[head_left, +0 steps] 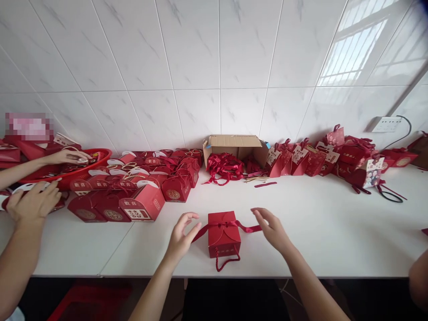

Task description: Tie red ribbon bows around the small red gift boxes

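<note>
A small red gift box (pixel 224 240) stands near the table's front edge, its top flaps folded in. A dark red ribbon (pixel 245 228) crosses its top with a knot in the middle and a tail out to each side. One red twisted cord handle hangs down its front. My left hand (pixel 182 236) is just left of the box, fingers apart and curved, the left tail passing by its thumb. On the other side, my right hand (pixel 272 227) hovers with fingers spread beside the right tail's end. Whether either hand touches the ribbon is hard to make out.
Rows of red boxes (pixel 142 203) stand left on the white table (pixel 317 240). A cardboard carton (pixel 236 141) of red ribbons lies against the wall. More red bags (pixel 301 160) are right. At far left, another person's hands work by a red basin (pixel 105 156).
</note>
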### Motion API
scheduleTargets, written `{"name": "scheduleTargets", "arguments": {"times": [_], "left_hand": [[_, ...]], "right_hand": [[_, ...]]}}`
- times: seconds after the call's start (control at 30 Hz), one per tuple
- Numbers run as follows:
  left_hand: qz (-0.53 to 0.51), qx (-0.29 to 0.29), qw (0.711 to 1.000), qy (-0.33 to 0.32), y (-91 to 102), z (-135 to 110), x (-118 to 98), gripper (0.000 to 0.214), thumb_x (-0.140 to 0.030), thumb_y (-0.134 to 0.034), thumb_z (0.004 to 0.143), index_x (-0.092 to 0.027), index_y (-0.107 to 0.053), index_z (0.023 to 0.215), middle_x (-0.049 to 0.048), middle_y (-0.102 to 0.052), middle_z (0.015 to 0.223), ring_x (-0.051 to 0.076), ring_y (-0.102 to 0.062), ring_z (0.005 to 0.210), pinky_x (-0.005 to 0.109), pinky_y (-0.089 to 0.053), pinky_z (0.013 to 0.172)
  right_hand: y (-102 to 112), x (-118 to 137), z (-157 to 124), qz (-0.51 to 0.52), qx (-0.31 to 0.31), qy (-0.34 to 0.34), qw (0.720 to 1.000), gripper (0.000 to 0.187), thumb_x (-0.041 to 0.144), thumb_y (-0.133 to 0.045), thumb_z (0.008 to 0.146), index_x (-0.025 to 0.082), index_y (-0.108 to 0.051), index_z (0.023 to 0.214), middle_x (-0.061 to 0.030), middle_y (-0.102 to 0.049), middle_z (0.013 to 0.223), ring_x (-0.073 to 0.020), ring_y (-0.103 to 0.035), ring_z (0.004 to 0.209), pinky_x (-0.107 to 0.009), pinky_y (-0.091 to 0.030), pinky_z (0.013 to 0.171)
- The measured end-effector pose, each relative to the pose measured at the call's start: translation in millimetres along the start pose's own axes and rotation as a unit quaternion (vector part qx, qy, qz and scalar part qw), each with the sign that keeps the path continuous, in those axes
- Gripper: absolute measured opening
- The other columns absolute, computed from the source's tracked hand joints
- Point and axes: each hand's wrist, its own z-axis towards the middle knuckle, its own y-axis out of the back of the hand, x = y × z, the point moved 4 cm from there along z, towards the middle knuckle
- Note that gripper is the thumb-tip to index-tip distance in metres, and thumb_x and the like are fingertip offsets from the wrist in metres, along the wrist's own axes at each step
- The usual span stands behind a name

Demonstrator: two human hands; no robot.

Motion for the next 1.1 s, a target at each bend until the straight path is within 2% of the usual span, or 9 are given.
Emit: {"name": "scheduleTargets", "arguments": {"times": [0.1,0.17,0.3,0.4,0.47,0.53,0.73,0.97,1.1], "left_hand": [[-0.057,0.054,0.996,0.041,-18.7,0,-9,0.019,-0.033,-0.061,0.076,-0.021,-0.051,0.086,0.0028,-0.054,0.092,0.02,-0.057,0.095,0.033,-0.045,0.087],[-0.066,0.089,0.992,0.059,-25.9,0,-11,0.02,-0.031,-0.062,0.075,-0.021,-0.047,0.085,0.0008,-0.051,0.088,0.018,-0.055,0.087,0.029,-0.046,0.077],[-0.077,0.153,0.979,0.107,-30.2,0,-11,0.019,-0.034,-0.059,0.076,-0.022,-0.046,0.083,-0.0016,-0.049,0.083,0.014,-0.052,0.075,0.026,-0.043,0.067],[-0.058,0.195,0.971,0.126,-30.1,0,-12,0.024,-0.04,-0.057,0.077,-0.02,-0.047,0.073,-0.0034,-0.046,0.072,0.014,-0.048,0.067,0.025,-0.04,0.063],[-0.039,0.201,0.971,0.127,-29.1,0,-14,0.031,-0.044,-0.057,0.077,-0.019,-0.045,0.064,-0.0048,-0.041,0.063,0.013,-0.043,0.06,0.025,-0.037,0.058],[-0.025,0.183,0.975,0.12,-27.1,1,-16,0.036,-0.045,-0.059,0.075,-0.019,-0.04,0.058,-0.006,-0.037,0.058,0.011,-0.038,0.056,0.024,-0.033,0.054],[0.02,0.136,0.986,0.096,-22.2,1,-13,0.039,-0.047,-0.063,0.071,-0.02,-0.036,0.061,-0.0062,-0.034,0.06,0.011,-0.033,0.057,0.023,-0.029,0.055],[0.079,0.109,0.987,0.082,-17.7,2,-8,0.046,-0.052,-0.066,0.067,-0.021,-0.032,0.06,-0.007,-0.029,0.059,0.011,-0.03,0.055,0.022,-0.027,0.054],[0.075,0.099,0.99,0.071,-17.9,1,-9,0.042,-0.049,-0.065,0.069,-0.02,-0.036,0.061,-0.0063,-0.032,0.06,0.011,-0.034,0.057,0.023,-0.029,0.055]], "right_hand": [[-28,15,2,0.067,0.084,-0.009,0.994,0.038,0.054,-0.046,0.087,0.021,-0.06,0.096,-0.0091,-0.064,0.104,-0.0233,-0.06,0.096,-0.032,-0.049,0.07],[-38,19,2,0.096,0.115,-0.009,0.989,0.037,0.055,-0.051,0.084,0.02,-0.058,0.089,-0.0054,-0.063,0.092,-0.0183,-0.06,0.081,-0.029,-0.046,0.066],[-43,17,3,0.129,0.183,-0.056,0.973,0.041,0.059,-0.054,0.081,0.018,-0.052,0.074,0.0033,-0.051,0.066,-0.0104,-0.044,0.058,-0.024,-0.035,0.054],[-43,19,2,0.146,0.255,-0.083,0.952,0.045,0.061,-0.056,0.078,0.018,-0.05,0.066,0.0053,-0.042,0.059,-0.0087,-0.035,0.053,-0.023,-0.025,0.05],[-42,22,1,0.174,0.29,-0.084,0.937,0.045,0.06,-0.059,0.077,0.018,-0.049,0.064,0.006,-0.039,0.056,-0.008,-0.031,0.051,-0.023,-0.022,0.049],[-42,22,1,0.202,0.297,-0.084,0.93,0.045,0.059,-0.06,0.076,0.018,-0.048,0.063,0.0069,-0.037,0.053,-0.0071,-0.028,0.048,-0.022,-0.02,0.047],[-38,15,4,0.222,0.252,-0.08,0.938,0.041,0.055,-0.06,0.078,0.019,-0.046,0.064,0.0086,-0.031,0.051,-0.0061,-0.02,0.045,-0.022,-0.012,0.041],[-32,12,8,0.192,0.253,-0.052,0.947,0.043,0.055,-0.059,0.08,0.019,-0.041,0.063,0.0082,-0.029,0.054,-0.0065,-0.019,0.049,-0.023,-0.013,0.043],[-30,8,9,0.159,0.266,-0.074,0.948,0.044,0.059,-0.056,0.079,0.019,-0.043,0.066,0.0084,-0.028,0.054,-0.0065,-0.019,0.048,-0.022,-0.013,0.042]]}}
